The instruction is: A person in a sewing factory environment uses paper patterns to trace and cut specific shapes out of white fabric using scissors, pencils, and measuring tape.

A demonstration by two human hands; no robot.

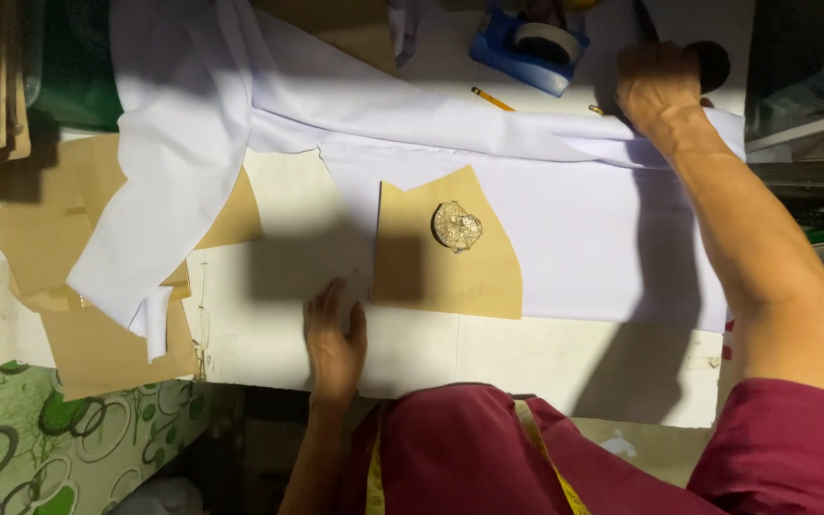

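White fabric (584, 229) lies spread over the white table (526, 362). A brown paper pattern piece (431, 272) rests on the fabric's left part, with a small crumpled silvery weight (456, 226) on top of it. My left hand (334, 339) lies flat on the table, fingers apart, just left of the pattern's lower corner. My right hand (658, 84) reaches to the far side of the table and closes over a dark object (712, 62) at the fabric's far edge; what the object is cannot be made out.
A blue tape dispenser (525, 43) and a yellow pencil (492, 98) lie at the far side. More brown paper pieces (78, 286) sit at the left under draped white fabric (178, 143). A yellow measuring tape (545, 458) hangs around my neck over my maroon shirt.
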